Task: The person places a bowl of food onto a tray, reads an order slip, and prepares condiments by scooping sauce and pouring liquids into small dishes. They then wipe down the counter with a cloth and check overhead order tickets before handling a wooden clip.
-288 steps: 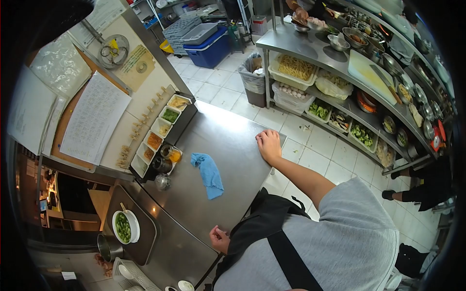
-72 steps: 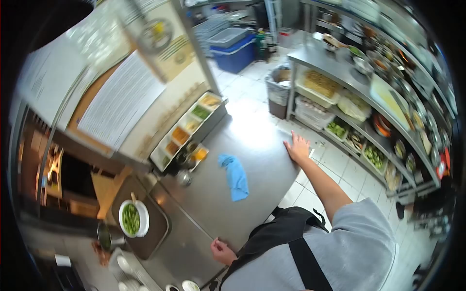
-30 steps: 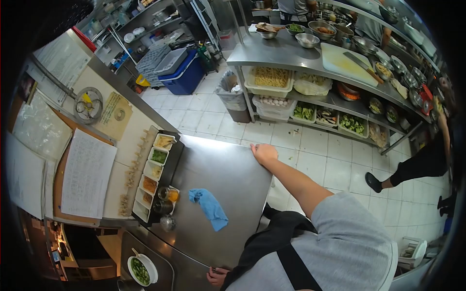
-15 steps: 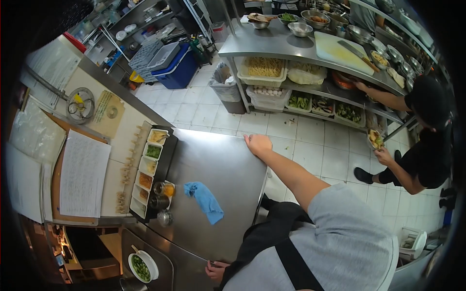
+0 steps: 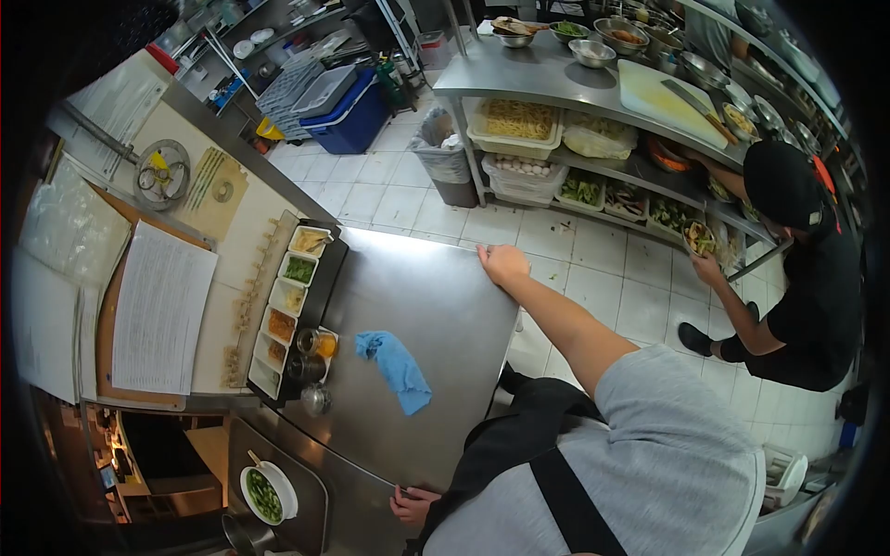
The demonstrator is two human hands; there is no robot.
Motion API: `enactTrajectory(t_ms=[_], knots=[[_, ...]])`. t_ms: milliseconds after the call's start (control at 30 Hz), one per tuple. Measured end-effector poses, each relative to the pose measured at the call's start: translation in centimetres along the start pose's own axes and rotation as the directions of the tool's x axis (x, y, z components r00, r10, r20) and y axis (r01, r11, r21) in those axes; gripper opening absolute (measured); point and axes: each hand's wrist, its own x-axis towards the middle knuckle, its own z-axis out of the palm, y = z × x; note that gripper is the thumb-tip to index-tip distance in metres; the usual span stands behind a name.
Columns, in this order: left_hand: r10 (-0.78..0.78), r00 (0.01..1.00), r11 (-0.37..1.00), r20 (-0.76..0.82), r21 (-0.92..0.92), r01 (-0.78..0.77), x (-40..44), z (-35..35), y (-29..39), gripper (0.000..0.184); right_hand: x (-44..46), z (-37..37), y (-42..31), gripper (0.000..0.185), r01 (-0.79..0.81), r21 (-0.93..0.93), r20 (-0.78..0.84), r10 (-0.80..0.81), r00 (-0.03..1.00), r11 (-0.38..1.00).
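One rumpled, creased blue cloth (image 5: 397, 371) lies on steel table (image 5: 413, 292); right hand (image 5: 505, 266) bent at table's corner, left hand (image 5: 414, 505) curled near its edge; grips indeterminable.

Over my feed I count the wearer's two hands (image 5: 505, 266) and, along the near bench (image 5: 422, 287), one blue cloth (image 5: 397, 369), six white tubs (image 5: 265, 379), three jars (image 5: 316, 398).
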Motion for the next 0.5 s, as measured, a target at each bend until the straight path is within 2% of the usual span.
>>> enactTrajectory(t_ms=[300,500], knots=[[-0.005,1.000,1.000,0.020,-0.015,0.005,-0.08,0.21,-0.03,0.027,-0.03,0.02,-0.02,0.057,0.015,-0.026,-0.005,-0.015,1.000,1.000],[-0.028,0.999,0.999,0.025,-0.023,0.029,0.15,-0.55,0.79,0.027,0.35,0.74,0.21,0.052,-0.030,0.029,-0.021,0.031,0.999,0.999]])
